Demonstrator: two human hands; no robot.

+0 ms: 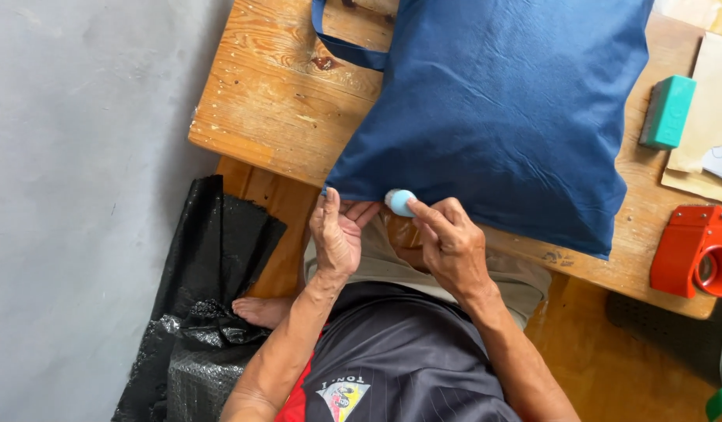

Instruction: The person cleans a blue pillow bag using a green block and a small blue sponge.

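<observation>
Two hands at near edge of navy cloth bag (494, 109) lying flat on wooden table (275, 101). Left hand (337, 234) fingers pinch bag hem, steadying it. Right hand (451, 242) fingers clamped on small light-blue round object (399, 202), pressed against hem. Beside bag: green block (668, 111), red tape dispenser (693, 250), paper sheets (709, 125). Black plastic sheet (205, 305) on floor, clear of hands.

From my feed I see a pale grey concrete floor (72, 195) filling the left side, evenly lit by soft daylight. A worn, knotty wooden worktop (275, 101) crosses the top, and crumpled black plastic sheeting (209, 297) lies heaped on the floor below its edge.
</observation>
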